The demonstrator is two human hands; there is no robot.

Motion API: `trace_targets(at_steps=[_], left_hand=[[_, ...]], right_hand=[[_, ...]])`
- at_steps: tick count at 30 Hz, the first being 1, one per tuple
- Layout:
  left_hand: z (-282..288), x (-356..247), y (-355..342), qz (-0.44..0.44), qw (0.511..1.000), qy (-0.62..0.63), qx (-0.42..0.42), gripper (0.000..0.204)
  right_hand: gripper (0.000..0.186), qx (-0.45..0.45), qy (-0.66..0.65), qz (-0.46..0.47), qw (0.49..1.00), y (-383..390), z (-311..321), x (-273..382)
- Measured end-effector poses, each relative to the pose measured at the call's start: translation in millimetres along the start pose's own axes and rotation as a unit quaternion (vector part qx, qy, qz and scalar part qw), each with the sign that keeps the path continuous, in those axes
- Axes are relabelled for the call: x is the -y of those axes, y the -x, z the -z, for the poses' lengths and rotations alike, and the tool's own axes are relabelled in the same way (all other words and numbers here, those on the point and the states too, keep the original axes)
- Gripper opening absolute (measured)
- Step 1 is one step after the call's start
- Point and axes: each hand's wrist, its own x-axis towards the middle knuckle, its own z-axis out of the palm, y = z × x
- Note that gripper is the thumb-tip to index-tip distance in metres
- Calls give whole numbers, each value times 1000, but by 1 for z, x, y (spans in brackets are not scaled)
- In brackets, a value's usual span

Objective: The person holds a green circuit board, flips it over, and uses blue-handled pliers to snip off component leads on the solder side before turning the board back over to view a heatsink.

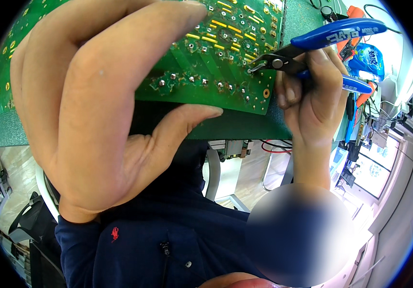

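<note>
A green circuit board (216, 98) lies on a green mat, its near edge toward me. Silver solder joints and yellow component outlines cover the side facing up. Gripped in my right hand (314, 91) is a pair of flush cutters (331, 36) with blue handles. The cutter tips meet the board near its right edge, at a solder joint. My left hand (96, 105) looms large over the board's left part, fingers curved and well apart from the thumb. The thumb reaches along the board's near edge; whether it touches cannot be seen. Much of the board is hidden behind this hand.
A green mat (259, 127) covers the table. Past the right hand lie a blue package (367, 62), orange-handled tools (355, 12) and loose cables. Red and black wires (276, 144) hang below the table edge. A black bag (31, 221) stands at lower left.
</note>
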Motion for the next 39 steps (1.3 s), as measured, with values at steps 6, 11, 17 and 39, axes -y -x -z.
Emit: trace_targets(at_steps=[6,11,17,39], left_hand=[[1,2,-2,-18,1000,-13,3,70],[5,8,-2,-52,998,-34,13,68],[1,19,-6,-104,994,-10,-22,65],[-1,15,-8,-101,993,-40,-41,60]], right_hand=[[25,31,108,119,986,1,4,8],[24,1,210,169,963,5,-6,21],[20,-4,263,241,934,9,-9,27],[28,-64,197,271,940,19,-10,-10]])
